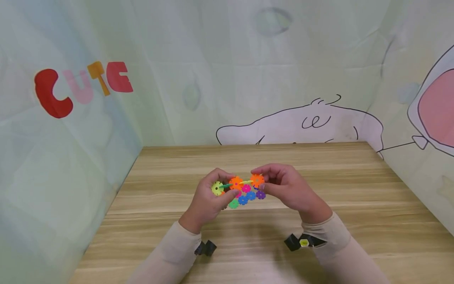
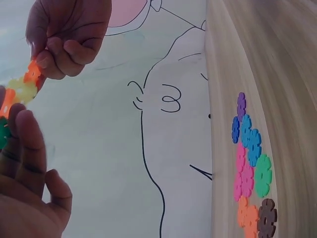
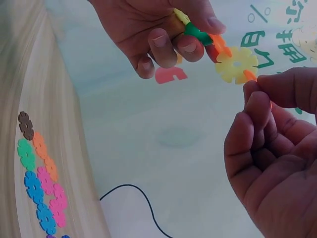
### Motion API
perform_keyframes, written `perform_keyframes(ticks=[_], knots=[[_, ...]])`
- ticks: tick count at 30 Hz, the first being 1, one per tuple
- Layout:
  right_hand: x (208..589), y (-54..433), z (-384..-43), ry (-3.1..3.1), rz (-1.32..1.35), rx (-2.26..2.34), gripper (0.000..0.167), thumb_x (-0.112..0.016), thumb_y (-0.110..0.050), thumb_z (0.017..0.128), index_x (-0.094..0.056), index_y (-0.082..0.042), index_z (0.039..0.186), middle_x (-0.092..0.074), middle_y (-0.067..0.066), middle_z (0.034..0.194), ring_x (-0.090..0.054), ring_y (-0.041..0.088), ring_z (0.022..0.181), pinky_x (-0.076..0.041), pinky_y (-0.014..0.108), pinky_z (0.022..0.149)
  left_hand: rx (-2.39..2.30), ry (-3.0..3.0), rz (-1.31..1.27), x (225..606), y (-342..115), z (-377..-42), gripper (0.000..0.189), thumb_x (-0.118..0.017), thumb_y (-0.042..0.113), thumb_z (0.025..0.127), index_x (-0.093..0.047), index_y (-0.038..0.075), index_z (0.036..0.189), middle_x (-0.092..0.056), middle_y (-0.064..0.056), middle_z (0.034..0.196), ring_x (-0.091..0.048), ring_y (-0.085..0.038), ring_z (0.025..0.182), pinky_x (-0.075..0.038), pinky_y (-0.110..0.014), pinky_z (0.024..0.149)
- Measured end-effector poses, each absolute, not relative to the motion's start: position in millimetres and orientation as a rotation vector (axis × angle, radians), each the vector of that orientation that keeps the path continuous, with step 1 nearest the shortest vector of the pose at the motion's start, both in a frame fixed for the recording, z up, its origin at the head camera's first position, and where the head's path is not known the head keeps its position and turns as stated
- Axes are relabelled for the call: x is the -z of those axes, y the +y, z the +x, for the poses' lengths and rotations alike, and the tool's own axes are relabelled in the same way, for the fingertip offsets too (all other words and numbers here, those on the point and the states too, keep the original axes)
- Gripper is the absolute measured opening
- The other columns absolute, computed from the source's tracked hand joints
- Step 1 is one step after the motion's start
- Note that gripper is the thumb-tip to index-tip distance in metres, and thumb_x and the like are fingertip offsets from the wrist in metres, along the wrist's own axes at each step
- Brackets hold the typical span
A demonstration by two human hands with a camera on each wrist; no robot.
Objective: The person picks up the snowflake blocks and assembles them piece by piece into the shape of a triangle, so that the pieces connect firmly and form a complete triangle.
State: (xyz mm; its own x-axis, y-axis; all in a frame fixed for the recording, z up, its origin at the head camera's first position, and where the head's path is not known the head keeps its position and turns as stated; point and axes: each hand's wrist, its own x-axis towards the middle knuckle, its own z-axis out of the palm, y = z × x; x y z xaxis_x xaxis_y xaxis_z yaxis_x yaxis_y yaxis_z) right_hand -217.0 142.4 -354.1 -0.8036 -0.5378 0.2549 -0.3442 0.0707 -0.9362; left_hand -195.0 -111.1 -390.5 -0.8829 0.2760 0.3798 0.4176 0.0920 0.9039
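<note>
Both hands hold up a short chain of plastic snowflake discs above the table. In the head view the chain runs from a yellow-green disc (image 1: 217, 188) through a green one seen edge-on, an orange disc (image 1: 235, 183) and a yellow disc (image 3: 237, 64) to an orange disc (image 1: 257, 180). The left hand (image 1: 212, 196) pinches the left orange disc between thumb and fingers. At the other end, the right hand (image 1: 286, 186) pinches the last orange disc, which sits in a slot of the yellow one. Fingers partly hide both orange discs in the wrist views.
Loose discs lie on the wooden table (image 1: 159, 232) below the hands: purple (image 1: 260, 195), blue (image 1: 242, 200), green (image 1: 233, 204), pink (image 2: 246, 177), orange (image 2: 251, 220) and brown (image 2: 267, 218). A printed cloth backdrop (image 1: 177, 106) stands along the table's back and sides.
</note>
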Motion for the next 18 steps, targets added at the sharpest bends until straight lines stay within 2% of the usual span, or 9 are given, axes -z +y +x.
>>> perform_keyframes(ticks=[4, 10, 15, 18], knots=[[356, 141, -217, 2.196, -0.899, 1.821, 0.033, -0.064, 0.007, 0.097, -0.067, 0.007, 0.13, -0.071, 0.014, 0.097, -0.068, 0.018, 0.08, -0.062, 0.026, 0.074, 1.87, -2.254, -0.73, 392, -110, -196, 0.03, -0.077, 0.007, 0.095, -0.064, 0.007, 0.122, -0.064, -0.012, 0.109, -0.066, -0.021, 0.088, -0.063, -0.029, 0.077], [359, 140, -218, 2.228, -0.907, 1.823, 0.033, -0.066, 0.006, 0.097, -0.067, 0.002, 0.13, -0.069, 0.019, 0.096, -0.067, 0.02, 0.079, -0.061, 0.026, 0.073, 1.891, -2.258, -0.649, 395, -112, -200, 0.034, -0.074, 0.013, 0.097, -0.061, 0.013, 0.128, -0.058, -0.011, 0.106, -0.062, -0.019, 0.062, -0.059, -0.032, 0.057], [361, 135, -217, 2.285, -0.924, 1.788, 0.033, -0.069, 0.004, 0.096, -0.067, -0.001, 0.129, -0.067, 0.013, 0.089, -0.066, 0.023, 0.074, -0.061, 0.029, 0.069, 1.82, -2.166, -0.585, 396, -112, -203, 0.03, -0.063, 0.01, 0.1, -0.055, 0.005, 0.128, -0.061, -0.012, 0.092, -0.067, -0.018, 0.068, -0.059, -0.031, 0.063], [363, 132, -217, 2.312, -0.912, 1.751, 0.033, -0.07, 0.002, 0.096, -0.066, -0.002, 0.129, -0.066, 0.012, 0.089, -0.064, 0.025, 0.073, -0.06, 0.028, 0.068, 1.84, -2.105, -0.524, 396, -111, -204, 0.03, -0.062, 0.006, 0.1, -0.053, 0.004, 0.128, -0.063, -0.011, 0.091, -0.068, -0.018, 0.071, -0.06, -0.03, 0.067]])
